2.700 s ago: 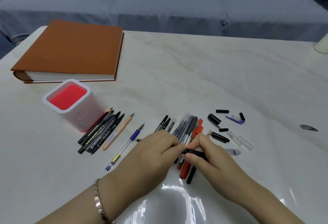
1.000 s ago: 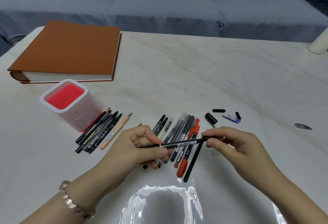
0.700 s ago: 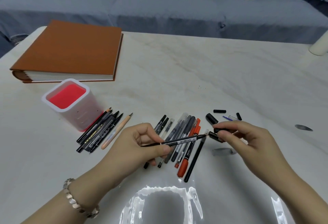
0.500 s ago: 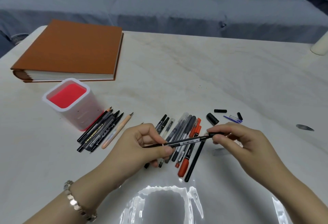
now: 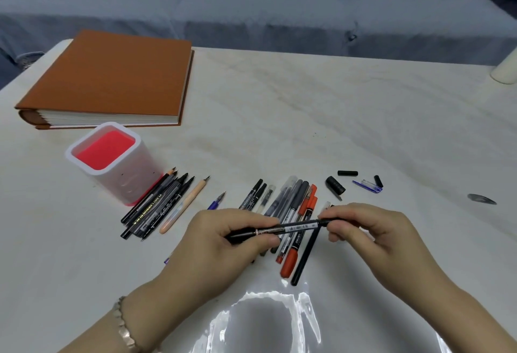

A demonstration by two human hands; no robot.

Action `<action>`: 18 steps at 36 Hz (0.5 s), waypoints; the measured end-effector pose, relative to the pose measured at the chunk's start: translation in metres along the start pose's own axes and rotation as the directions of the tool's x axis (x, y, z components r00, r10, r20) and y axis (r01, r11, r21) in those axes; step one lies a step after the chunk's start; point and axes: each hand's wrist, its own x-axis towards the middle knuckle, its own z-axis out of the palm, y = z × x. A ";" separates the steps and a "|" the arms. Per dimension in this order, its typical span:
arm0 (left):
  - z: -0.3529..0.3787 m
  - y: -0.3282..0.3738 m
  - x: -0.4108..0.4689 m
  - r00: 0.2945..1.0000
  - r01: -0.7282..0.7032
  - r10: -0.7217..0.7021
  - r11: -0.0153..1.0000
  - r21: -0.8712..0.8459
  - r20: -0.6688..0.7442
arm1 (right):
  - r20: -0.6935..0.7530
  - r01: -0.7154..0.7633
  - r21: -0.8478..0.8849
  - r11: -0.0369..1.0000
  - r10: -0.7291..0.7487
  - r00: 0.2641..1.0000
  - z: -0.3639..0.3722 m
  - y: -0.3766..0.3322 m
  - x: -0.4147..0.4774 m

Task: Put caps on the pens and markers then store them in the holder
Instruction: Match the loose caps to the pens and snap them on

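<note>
The worktop (image 5: pixel 321 117) is bare across its far half, and open room is also left along the near edge to the left of the left hand (image 5: pixel 223 243). The far left corner is taken up by a closed orange binder (image 5: pixel 112 78), and a sofa (image 5: pixel 251 11) runs beyond the far edge. The holder (image 5: pixel 117 168), white with a red inside, stands upright in front of the binder; a bundle of pens (image 5: pixel 156 207) lies just beside its near right side, tips pointing away and to the right.

A black pen (image 5: pixel 282 229) is held above the middle pile of pens (image 5: pixel 293 212), between the two hands. Its left end is closed in the grip of the left hand, and its right end is pinched by the fingertips of the right hand (image 5: pixel 363 229). Its long axis runs left to right, the right end slightly farther away and raised.

Half a second earlier the right hand's fingertips were at the same end of the pen; 0.7 s ago that hand was apart from it, at a loose cap. Loose black caps (image 5: pixel 335 184) and a blue clip piece (image 5: pixel 368 186) lie well apart to the right.
</note>
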 end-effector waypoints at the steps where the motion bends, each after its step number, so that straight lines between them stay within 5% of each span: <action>1: 0.000 -0.003 0.001 0.998 -0.061 0.061 0.997 0.039 -0.004 | 0.001 0.007 -0.012 1.000 -0.007 1.000 0.000 0.001 0.000; 8: 0.000 -0.016 0.005 0.923 -0.380 0.377 0.859 0.345 0.076 | -0.010 0.043 -0.031 0.999 -0.043 0.999 0.001 0.007 -0.004; 14: -0.002 -0.022 0.005 0.947 -0.252 0.082 0.789 0.561 0.310 | 0.082 0.039 -0.127 0.991 -0.029 0.996 0.000 0.017 -0.002; 18: -0.004 -0.023 0.010 0.968 -0.077 -0.065 0.843 0.533 0.243 | -0.012 -0.108 -0.125 0.986 0.107 0.994 -0.011 0.037 0.003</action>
